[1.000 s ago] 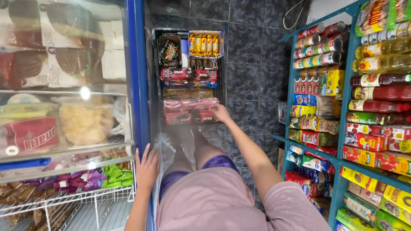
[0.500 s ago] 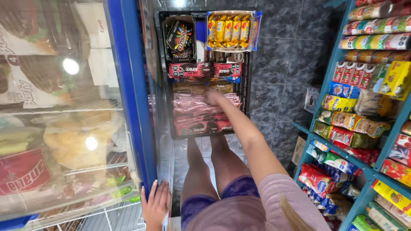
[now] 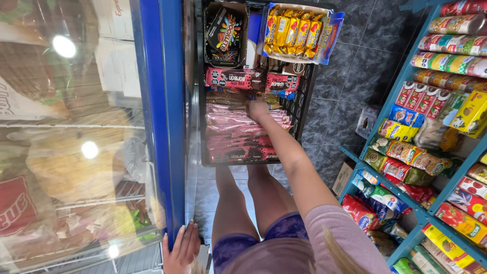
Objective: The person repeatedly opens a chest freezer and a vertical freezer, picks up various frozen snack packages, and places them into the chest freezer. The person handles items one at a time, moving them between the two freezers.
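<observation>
Wrappers on the pink snack packs (image 3: 238, 133) in the black crate (image 3: 304, 96) look light, crinkly and slippery, best pinched at an end; right hand (image 3: 257, 108) rests there, finger state unclear, while left hand (image 3: 181, 247) lies flat against the blue fridge frame (image 3: 162, 127).

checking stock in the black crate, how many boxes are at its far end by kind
dark box printed with coloured sweets: 1
open box of yellow packs: 1
pink cartons, just beyond the right hand: 2
total: 4
</observation>
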